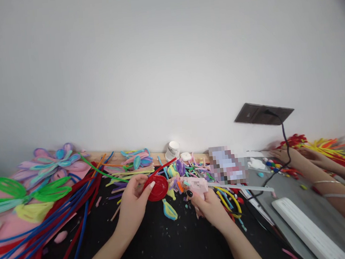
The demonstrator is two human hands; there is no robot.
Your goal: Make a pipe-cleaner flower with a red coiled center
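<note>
My left hand (135, 198) pinches a flat red coil of pipe cleaner (160, 189) between thumb and fingers. A straight red tail sticks up to the right from the coil's top. Wrapped in my right hand (209, 208) is a pale pink glue gun (196, 185), its nozzle pointing left toward the coil; whether the tip touches anything cannot be made out. Just below the coil lies a yellow and blue pipe cleaner loop (169, 210). Short pipe cleaner pieces in mixed colours (200, 169) are heaped behind both hands.
Long blue and red pipe cleaners (51, 222) and large pipe cleaner flowers (53, 163) cover the left. A paper cup (173, 150) stands against the wall, near a blurred rectangular object (227, 165). On the right are a white power strip (307, 230), a black cord (285, 135) and another person's arms (330, 183).
</note>
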